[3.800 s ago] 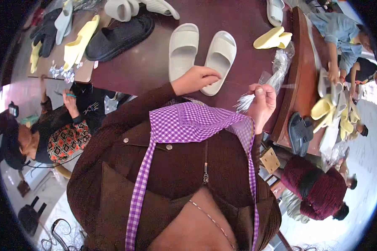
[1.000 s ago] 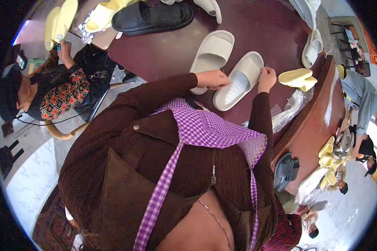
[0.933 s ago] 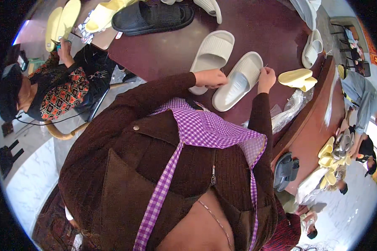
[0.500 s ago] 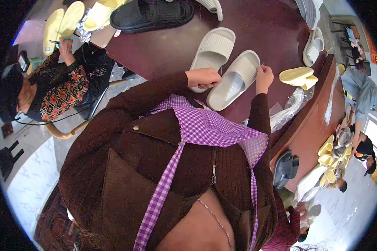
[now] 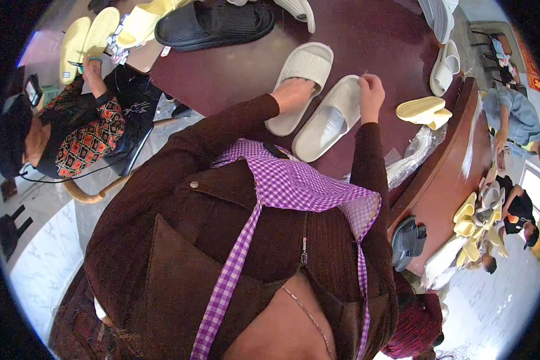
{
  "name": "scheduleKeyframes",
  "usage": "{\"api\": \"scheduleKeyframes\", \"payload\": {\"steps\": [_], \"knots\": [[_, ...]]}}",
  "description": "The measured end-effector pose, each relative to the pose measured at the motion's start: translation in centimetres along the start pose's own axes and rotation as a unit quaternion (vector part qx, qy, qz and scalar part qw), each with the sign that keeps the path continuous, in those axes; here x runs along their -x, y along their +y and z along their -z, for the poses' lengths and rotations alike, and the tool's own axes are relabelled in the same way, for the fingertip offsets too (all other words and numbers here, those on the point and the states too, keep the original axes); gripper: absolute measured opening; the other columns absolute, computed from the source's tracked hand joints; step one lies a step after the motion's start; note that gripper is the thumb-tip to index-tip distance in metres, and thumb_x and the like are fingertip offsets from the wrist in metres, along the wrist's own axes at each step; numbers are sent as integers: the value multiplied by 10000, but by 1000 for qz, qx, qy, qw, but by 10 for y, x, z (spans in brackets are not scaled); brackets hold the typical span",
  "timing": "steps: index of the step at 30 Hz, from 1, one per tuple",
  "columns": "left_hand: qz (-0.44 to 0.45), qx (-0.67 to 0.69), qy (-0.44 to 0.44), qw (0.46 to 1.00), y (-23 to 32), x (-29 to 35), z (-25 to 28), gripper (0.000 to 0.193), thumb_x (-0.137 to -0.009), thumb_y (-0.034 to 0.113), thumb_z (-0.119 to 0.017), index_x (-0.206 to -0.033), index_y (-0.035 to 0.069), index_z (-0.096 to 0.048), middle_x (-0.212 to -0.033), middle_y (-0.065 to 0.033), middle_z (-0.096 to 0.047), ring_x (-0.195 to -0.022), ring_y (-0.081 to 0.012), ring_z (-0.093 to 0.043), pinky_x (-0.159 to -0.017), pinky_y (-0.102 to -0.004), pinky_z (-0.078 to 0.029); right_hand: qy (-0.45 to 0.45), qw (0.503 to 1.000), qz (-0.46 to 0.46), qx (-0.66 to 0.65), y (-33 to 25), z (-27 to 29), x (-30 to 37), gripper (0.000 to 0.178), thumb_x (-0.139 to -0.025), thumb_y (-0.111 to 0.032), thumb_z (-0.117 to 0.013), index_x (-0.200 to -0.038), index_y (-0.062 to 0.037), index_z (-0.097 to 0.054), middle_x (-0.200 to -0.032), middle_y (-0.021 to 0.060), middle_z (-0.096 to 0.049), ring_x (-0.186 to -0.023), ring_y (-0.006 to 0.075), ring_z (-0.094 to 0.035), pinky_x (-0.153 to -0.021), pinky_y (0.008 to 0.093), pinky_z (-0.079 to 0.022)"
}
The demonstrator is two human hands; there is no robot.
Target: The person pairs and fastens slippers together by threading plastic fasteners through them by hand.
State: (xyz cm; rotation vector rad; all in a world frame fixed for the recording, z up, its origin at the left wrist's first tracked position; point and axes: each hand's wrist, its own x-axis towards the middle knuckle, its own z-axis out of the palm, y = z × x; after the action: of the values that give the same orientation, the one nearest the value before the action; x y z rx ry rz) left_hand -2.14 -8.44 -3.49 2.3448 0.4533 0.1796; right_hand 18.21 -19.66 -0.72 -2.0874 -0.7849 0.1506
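Two light grey slide slippers lie side by side before me on the dark red table (image 5: pixel 240 81). My left hand (image 5: pixel 294 94) reaches into the foot opening of the left slipper (image 5: pixel 309 62), its fingers partly hidden at the strap. At the toe end of the right slipper (image 5: pixel 318 137), my right hand (image 5: pixel 372 96) is closed in a pinch beside the strap's outer edge. What the pinch holds, if anything, is too small to make out. A clear plastic piece (image 5: pixel 335 124) lies inside the right slipper.
A black slipper (image 5: pixel 213 27) lies at the far left, yellow slippers (image 5: pixel 424 111) at the right near crumpled clear plastic (image 5: pixel 414 157). Dark slippers (image 5: pixel 409 243) rest on the lower right surface. At the left, a seated person (image 5: pixel 90 138) holds yellow slippers (image 5: pixel 99 36).
My left hand has moved from between the slippers into the left slipper's opening. My right hand has shifted slightly up and left along the right slipper's toe edge.
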Motion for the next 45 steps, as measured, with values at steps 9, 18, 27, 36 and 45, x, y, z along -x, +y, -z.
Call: {"api": "scheduleKeyframes", "payload": {"steps": [9,18,27,36,45], "knots": [[2,48,-14,999,-1,-11,3,238,-813,148,-446,-933,-16,-569,-894,-249,-597,-847,-388,-581,-744,-468,-441,-136,946,288,62,-44,-48,-30,129,-756,-72,-582,-884,-61,-598,-943,71,-634,-792,267,-566,-722,335,-452],[18,46,-85,995,5,-8,16,283,-834,189,-422,-980,2,-577,-934,-248,-597,-858,-385,-584,-762,-461,-441,-331,842,378,198,-57,-67,-58,133,-748,-63,-509,-879,-82,-518,-825,132,-597,-781,338,-555,-679,432,-442],[20,64,-66,996,9,0,23,263,-839,186,-447,-990,13,-576,-910,-234,-601,-849,-381,-582,-762,-448,-445,-214,922,243,211,-34,-32,-46,77,-796,-80,-517,-870,-59,-523,-781,150,-572,-788,340,-551,-676,428,-442],[-73,230,157,958,48,-14,66,252,-811,75,-531,-1048,-4,-564,-858,-150,-618,-769,-242,-601,-719,-318,-465,-98,956,267,65,-83,-5,23,53,-802,-55,-530,-854,-42,-536,-796,144,-569,-780,323,-547,-673,406,-432],[2,363,81,928,76,-14,78,198,-816,142,-570,-939,-11,-595,-762,-63,-609,-672,-119,-557,-616,-258,-453,-37,980,105,-164,-135,28,47,64,-809,-5,-545,-871,-17,-555,-779,75,-576,-675,166,-557,-620,263,-451]]}}
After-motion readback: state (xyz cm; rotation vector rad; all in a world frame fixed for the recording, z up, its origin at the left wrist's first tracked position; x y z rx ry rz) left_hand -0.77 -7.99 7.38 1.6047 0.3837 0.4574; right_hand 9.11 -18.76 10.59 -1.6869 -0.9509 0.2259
